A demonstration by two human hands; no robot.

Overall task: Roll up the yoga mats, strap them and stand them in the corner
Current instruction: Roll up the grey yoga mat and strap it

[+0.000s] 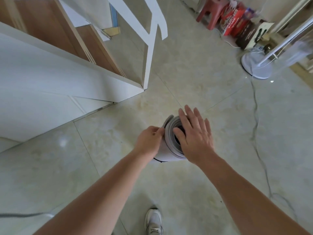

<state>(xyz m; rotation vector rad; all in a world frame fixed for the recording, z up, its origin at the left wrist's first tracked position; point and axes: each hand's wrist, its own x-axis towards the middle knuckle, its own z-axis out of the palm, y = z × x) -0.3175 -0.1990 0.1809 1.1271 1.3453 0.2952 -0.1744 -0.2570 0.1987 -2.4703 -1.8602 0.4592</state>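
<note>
A rolled grey-white yoga mat (166, 146) stands upright on the tiled floor, seen from above so its spiral end shows. A thin dark strap (160, 160) runs round the roll low down. My left hand (149, 141) holds the roll's left side, fingers curled against the outer layer by the loose edge. My right hand (194, 136) lies flat on top of the roll with fingers spread and straight, covering most of the spiral end.
A white and wood cabinet (67, 73) stands at left, its corner close to the mat. A fan base (256, 65) and its cable (255, 106) lie at right. Red stool (211, 12) and boxes (237, 22) stand at the far wall. My shoe (154, 221) is below.
</note>
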